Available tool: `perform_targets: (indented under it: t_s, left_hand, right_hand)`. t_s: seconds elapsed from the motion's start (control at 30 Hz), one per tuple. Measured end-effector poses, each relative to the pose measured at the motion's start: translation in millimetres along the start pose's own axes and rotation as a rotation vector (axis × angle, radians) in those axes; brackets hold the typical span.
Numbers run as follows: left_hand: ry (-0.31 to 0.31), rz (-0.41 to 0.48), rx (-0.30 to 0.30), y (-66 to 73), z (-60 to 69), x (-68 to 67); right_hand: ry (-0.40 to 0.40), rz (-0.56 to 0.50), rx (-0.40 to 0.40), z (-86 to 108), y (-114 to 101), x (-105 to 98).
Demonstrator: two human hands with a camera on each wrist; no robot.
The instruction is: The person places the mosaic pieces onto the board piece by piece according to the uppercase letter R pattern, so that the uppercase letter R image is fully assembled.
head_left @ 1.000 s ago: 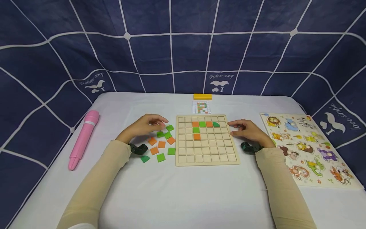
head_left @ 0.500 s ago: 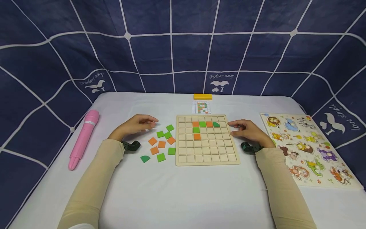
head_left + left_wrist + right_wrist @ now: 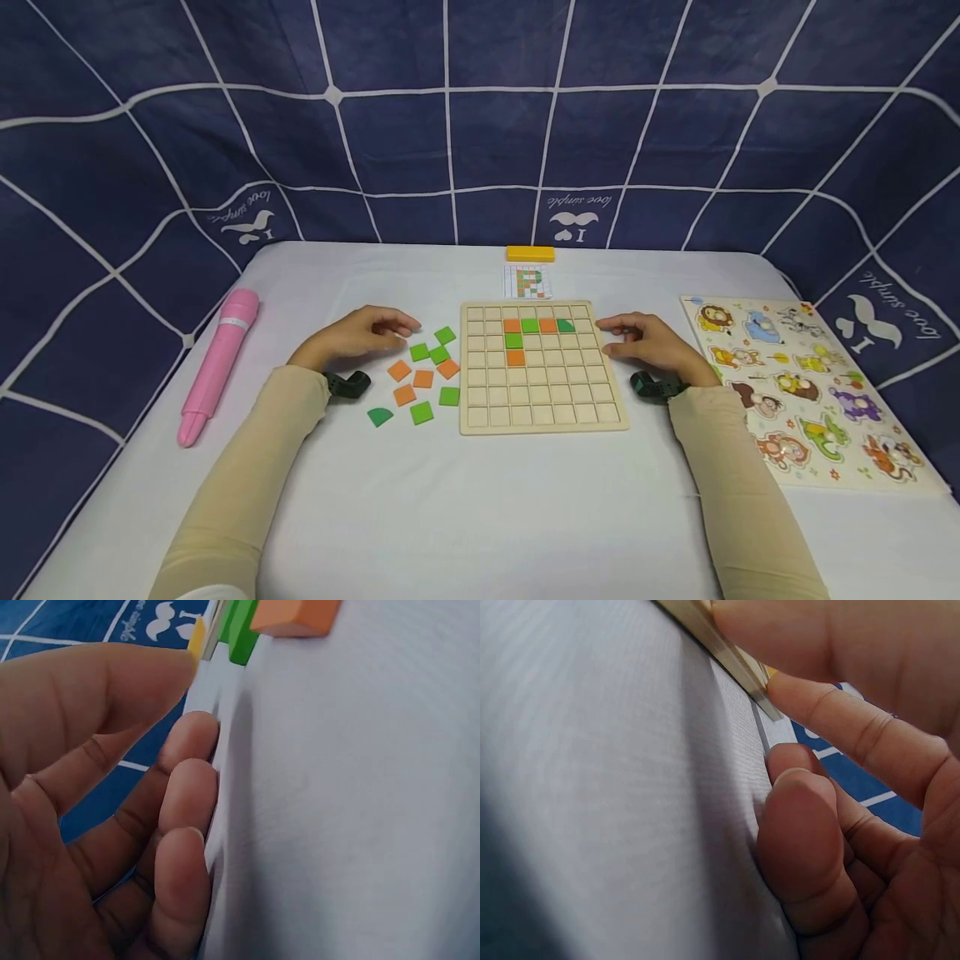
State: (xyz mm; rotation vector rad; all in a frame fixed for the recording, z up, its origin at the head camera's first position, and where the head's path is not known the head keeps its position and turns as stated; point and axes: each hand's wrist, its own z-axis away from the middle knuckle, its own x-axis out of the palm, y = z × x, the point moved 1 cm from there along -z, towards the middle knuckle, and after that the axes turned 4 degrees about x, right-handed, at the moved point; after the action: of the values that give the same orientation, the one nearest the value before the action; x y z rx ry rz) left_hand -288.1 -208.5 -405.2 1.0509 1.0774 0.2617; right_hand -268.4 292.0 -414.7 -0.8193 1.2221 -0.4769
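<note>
In the head view my left hand (image 3: 352, 335) hovers low or rests just left of several loose green and orange square tiles (image 3: 423, 379), its fingers loosely bent around nothing. A dark green quarter-round tile (image 3: 380, 416) lies nearest the viewer in that group. My right hand (image 3: 651, 342) touches the right edge of the wooden grid board (image 3: 543, 422) with thumb and index fingertips; the right wrist view shows its other fingers loosely curled by the cloth. On the board, orange and green tiles (image 3: 530, 326) form a row ending in a quarter-round, with two tiles below its left end.
Behind the board lie a small pattern card (image 3: 527, 282) and a yellow block (image 3: 530, 254). At far left is a pink microphone-shaped object (image 3: 217, 367). An animal puzzle board (image 3: 810, 392) lies beyond my right arm. A blue checked cloth (image 3: 495, 142) hangs behind.
My left hand has drawn back leftward from over the green tiles, then eased slightly right. The right hand stays at the board's edge, and the tiles look unmoved.
</note>
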Motion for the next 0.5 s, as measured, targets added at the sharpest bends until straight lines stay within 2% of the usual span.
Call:
perform_targets:
  t_s: [0.2, 0.37, 0.5]
  left_hand:
    - [-0.040, -0.127, -0.009, 6.7, -1.2, 6.4]
    - [-0.071, -0.160, -0.002, 8.8, -1.3, 12.7]
    - [-0.071, -0.176, -0.021, 9.5, -1.3, 14.4]
  right_hand:
    - [-0.003, 0.002, -0.004, 0.1, -1, 0]
    - [-0.004, 0.005, 0.002, 0.2, 0, 0]
    - [-0.004, 0.010, 0.000, 0.2, 0, 0]
